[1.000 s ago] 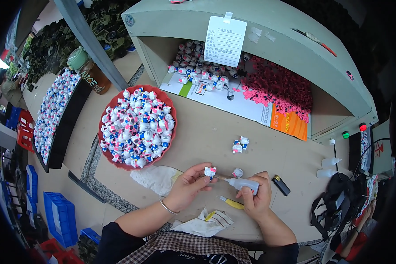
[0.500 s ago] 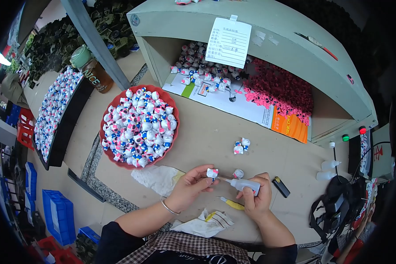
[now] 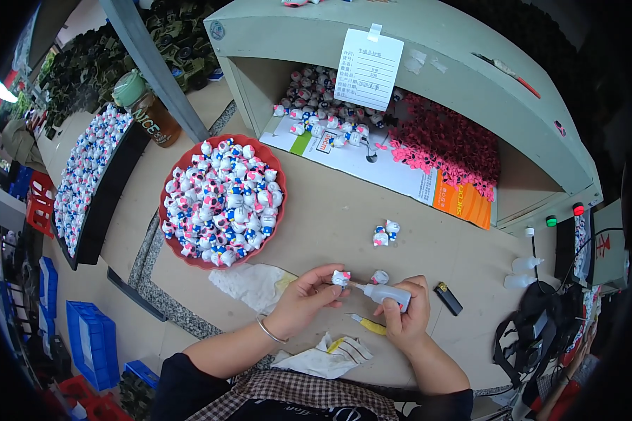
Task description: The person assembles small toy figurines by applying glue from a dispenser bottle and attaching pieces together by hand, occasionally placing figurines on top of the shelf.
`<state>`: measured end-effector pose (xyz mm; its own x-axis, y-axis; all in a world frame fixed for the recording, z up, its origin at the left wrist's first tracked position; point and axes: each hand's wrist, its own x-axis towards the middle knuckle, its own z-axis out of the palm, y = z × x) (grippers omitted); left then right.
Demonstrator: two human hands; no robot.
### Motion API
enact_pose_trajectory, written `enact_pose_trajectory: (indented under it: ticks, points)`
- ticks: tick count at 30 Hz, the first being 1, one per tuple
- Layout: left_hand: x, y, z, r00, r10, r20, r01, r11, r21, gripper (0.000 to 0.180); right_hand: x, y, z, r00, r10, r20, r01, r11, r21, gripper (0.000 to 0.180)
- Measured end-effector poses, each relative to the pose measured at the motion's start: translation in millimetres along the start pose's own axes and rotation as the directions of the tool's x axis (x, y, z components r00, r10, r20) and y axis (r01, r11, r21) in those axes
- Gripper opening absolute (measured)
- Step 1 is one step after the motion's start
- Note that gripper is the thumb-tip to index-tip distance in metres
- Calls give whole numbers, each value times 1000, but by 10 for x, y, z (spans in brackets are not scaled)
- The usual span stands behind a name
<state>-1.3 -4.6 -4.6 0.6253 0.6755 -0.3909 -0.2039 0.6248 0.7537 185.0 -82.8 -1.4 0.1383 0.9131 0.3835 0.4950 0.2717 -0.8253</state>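
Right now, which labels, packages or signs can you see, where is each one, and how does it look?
Paper label: taped to the front of the grey-green shelf unit, white rectangle with printed lines.
Flat printed sheet: lying under the shelf opening, white with green and orange ends.
Bottle label: on a brown bottle with a green cap, left of the red tray.

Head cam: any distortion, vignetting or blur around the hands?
Head view: strong fisheye, the shelf unit edges bow and the rim corners go black; centre is sharp, with left hand on a small figurine and right hand on a glue bottle; lighting even, no harsh glare.
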Motion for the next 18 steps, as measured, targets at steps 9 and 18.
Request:
enact_pose_trajectory:
  ticks: [9, 18]
  points:
    - [-2, -13, 23, 999, 47, -28, -46, 998, 46, 37, 17, -78, 10, 998, 1, -59, -4, 999, -36, 21]
    - [-3, -48, -5, 991, 125, -53, -114, 978, 175, 37, 10, -63, -28, 998, -30, -61, 26, 997, -68, 19]
